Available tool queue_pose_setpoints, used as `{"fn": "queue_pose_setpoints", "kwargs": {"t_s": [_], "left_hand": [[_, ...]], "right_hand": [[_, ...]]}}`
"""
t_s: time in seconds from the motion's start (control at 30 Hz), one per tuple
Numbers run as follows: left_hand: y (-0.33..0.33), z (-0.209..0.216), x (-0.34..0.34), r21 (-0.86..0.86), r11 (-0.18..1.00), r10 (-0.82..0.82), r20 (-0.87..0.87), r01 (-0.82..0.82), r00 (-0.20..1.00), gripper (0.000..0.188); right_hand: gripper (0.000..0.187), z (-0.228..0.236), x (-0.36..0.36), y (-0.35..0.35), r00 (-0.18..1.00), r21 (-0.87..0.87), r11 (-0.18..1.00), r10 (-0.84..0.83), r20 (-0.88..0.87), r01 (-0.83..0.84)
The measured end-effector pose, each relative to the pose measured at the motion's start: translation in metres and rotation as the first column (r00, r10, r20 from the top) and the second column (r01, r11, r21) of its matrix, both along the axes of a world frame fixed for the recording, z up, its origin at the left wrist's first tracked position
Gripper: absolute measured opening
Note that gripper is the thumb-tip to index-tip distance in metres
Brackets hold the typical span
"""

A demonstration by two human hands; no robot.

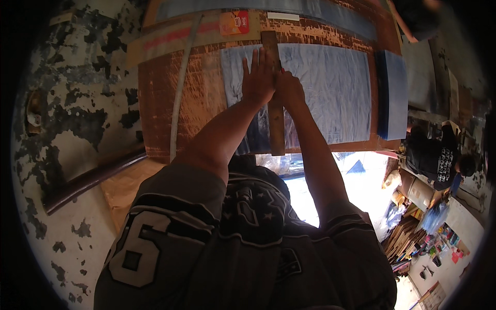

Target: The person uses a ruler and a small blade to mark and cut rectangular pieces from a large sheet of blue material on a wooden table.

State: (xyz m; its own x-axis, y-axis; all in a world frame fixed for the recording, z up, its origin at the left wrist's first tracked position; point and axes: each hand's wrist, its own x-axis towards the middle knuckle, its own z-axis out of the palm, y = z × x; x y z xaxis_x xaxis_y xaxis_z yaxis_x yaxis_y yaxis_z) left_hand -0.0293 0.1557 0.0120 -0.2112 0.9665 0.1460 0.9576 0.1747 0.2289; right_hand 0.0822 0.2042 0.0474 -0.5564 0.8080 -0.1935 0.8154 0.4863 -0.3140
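Observation:
A translucent blue plastic sheet, wrinkled, lies on a scuffed brown tabletop. Across it, from far to near, runs a dark wooden straightedge whose near end reaches the table's front edge. My left hand lies flat at the left side of the straightedge, fingers stretched forward and thumb apart. Along the opposite side, my right hand is closed, its knuckles near the straightedge. Whatever it grips is hidden by the fingers. Both forearms reach forward over the table.
A thick stack of blue sheets sits at the table's right edge. A pale narrow strip, a red-and-yellow packet and a white strip lie on the table. One person is at far right, another farther right.

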Motion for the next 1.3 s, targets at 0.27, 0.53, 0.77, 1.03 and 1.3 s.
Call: {"fn": "queue_pose_setpoints", "kwargs": {"t_s": [0.27,0.53,0.77,1.03,1.3], "left_hand": [[-0.003,-0.01,-0.004,0.033,0.999,0.043,-0.054,-0.041,0.998,0.062],[0.003,-0.005,0.0,0.035,0.999,0.03,-0.07,-0.027,0.997,0.06],[0.001,-0.001,-0.003,0.044,0.999,0.029,-0.016,-0.028,0.999,0.059],[0.002,0.01,0.0,-0.047,0.998,0.028,-0.038,-0.03,0.999,0.062],[0.0,0.012,0.0,-0.027,0.999,0.023,-0.052,-0.025,0.998,0.063]], "right_hand": [[0.015,0.026,0.075,-0.127,0.998,-0.183,0.983,-0.001,0.067,0.014],[0.031,0.013,0.179,-0.26,0.995,-0.479,0.874,-0.051,0.084,0.086],[0.033,0.061,0.155,-0.195,0.857,-0.372,0.837,-0.486,-0.171,0.4],[0.037,0.082,0.113,-0.071,0.695,-0.379,0.875,-0.474,-0.54,0.301],[0.04,0.09,0.072,-0.041,0.702,-0.403,0.841,-0.53,-0.476,0.361]]}}
